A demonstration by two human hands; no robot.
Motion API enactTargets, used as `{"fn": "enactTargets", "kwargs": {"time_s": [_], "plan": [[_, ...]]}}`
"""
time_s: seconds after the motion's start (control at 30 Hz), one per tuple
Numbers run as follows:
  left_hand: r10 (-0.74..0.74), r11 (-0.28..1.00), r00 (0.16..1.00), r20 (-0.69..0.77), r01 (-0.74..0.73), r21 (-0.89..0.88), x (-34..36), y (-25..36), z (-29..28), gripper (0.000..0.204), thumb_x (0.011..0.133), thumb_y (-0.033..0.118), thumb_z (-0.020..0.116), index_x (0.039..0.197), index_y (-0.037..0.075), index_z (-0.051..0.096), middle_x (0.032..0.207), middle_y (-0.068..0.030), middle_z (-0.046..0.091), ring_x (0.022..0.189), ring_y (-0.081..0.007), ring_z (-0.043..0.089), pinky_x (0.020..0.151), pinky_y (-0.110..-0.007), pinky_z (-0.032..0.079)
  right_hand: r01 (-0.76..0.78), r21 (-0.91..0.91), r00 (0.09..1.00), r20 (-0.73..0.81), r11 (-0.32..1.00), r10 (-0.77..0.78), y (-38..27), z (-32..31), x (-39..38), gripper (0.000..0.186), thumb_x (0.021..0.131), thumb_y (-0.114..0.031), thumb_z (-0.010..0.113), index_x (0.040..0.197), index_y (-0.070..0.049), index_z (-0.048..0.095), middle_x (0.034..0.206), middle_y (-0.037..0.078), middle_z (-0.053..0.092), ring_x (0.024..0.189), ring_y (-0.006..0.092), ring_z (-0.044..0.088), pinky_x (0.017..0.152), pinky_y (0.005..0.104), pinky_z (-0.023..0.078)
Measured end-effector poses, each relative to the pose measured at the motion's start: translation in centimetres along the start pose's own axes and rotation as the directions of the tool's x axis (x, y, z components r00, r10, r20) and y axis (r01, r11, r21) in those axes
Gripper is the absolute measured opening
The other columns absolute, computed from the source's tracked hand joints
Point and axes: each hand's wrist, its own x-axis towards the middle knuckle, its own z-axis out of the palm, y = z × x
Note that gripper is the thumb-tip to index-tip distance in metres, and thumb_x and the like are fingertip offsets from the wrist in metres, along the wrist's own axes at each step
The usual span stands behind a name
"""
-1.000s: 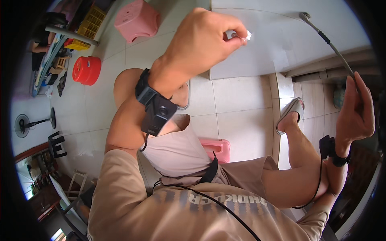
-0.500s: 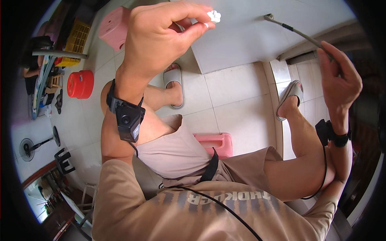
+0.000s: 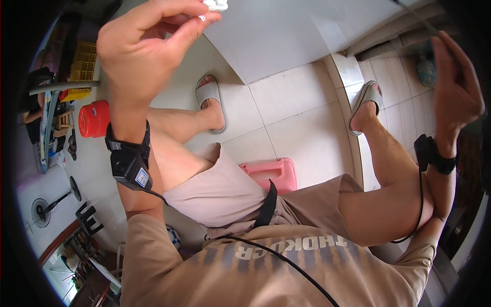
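My left hand (image 3: 148, 48) is raised at the upper left. Thumb and fingertips pinch a small white lumpy piece (image 3: 216, 4), partly cut off by the top edge; its material is unclear. At the far right, my right hand (image 3: 456, 87) has its fingers closed round the near end of a thin grey rod (image 3: 419, 17). The rod slants up and left, and its far end lies at the top edge, blurred. Between the hands stands a large pale grey panel (image 3: 276, 36), which neither hand touches.
A pink plastic stool (image 3: 290, 176) is on the tiled floor (image 3: 302, 128) below my knees. A red stool (image 3: 94, 118), a yellow crate (image 3: 84, 64) and a black fan (image 3: 41, 211) are at the left. Beside my right foot runs a raised tiled step (image 3: 353, 112).
My left hand has moved left and up with the white piece. My right hand has shifted right and slightly up with the rod. The whole view has also shifted; the upper pink stool no longer shows.
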Motion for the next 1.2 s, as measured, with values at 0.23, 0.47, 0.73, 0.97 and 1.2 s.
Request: {"fn": "enactTargets", "kwargs": {"time_s": [0.23,0.47,0.73,0.97,1.2], "plan": [[0.001,1.000,1.000,0.009,-0.001,-0.025,-0.2,0.0,0.8,0.014,0.083,-0.013,0.076,0.095,-0.007,0.074,0.103,-0.0171,0.077,0.080,-0.0128,0.071,0.070,-0.024,0.059,0.096,-0.074,0.980,0.180,0.993,-0.081,-0.4,2.6,-1.6,0.021,0.088,-0.007,0.082,0.109,-0.009,0.080,0.068,-0.010,0.055,0.062,-0.0023,0.042,0.053,0.0155,0.033],[-0.082,0.996,0.982,0.168,0.074,0.053,-0.5,0.5,2.3,0.014,0.083,-0.012,0.076,0.095,-0.005,0.074,0.104,-0.0135,0.078,0.080,-0.0094,0.070,0.070,-0.020,0.057,0.118,-0.151,0.968,0.237,0.982,-0.079,-0.8,2.9,-1.9,0.024,0.087,-0.007,0.083,0.110,-0.009,0.080,0.065,-0.011,0.049,0.058,-0.0012,0.037,0.051,0.0162,0.029],[-0.161,0.987,0.981,0.112,0.160,0.024,-0.6,0.6,2.3,0.013,0.084,-0.009,0.077,0.095,-0.004,0.075,0.103,-0.0115,0.078,0.079,-0.0088,0.070,0.068,-0.019,0.056,0.182,-0.096,0.979,0.109,0.979,-0.171,-1.7,0.9,-0.1,0.016,0.088,-0.002,0.075,0.102,0.005,0.072,0.062,0.011,0.058,0.048,0.0149,0.052,0.046,0.0307,0.038],[-0.153,0.988,0.981,0.121,0.154,0.002,-0.4,0.2,2.9,0.014,0.084,-0.009,0.078,0.096,-0.003,0.076,0.103,-0.0119,0.078,0.081,-0.0093,0.072,0.069,-0.019,0.057,0.251,-0.028,0.914,-0.322,0.968,-0.247,-3.6,5.2,-0.6,0.015,0.085,0.005,0.077,0.099,0.004,0.073,0.068,-0.001,0.062,0.055,0.0023,0.046,0.047,0.0211,0.034],[-0.166,0.986,0.980,0.112,0.163,0.029,-0.8,0.0,2.7,0.014,0.084,-0.010,0.076,0.096,-0.003,0.076,0.104,-0.0124,0.078,0.081,-0.0102,0.072,0.070,-0.019,0.057,0.425,-0.030,0.885,0.226,0.905,-0.408,-3.9,3.2,-0.5,0.014,0.082,0.003,0.079,0.094,0.005,0.073,0.067,0.004,0.063,0.052,0.0046,0.048,0.045,0.0219,0.033]]}}
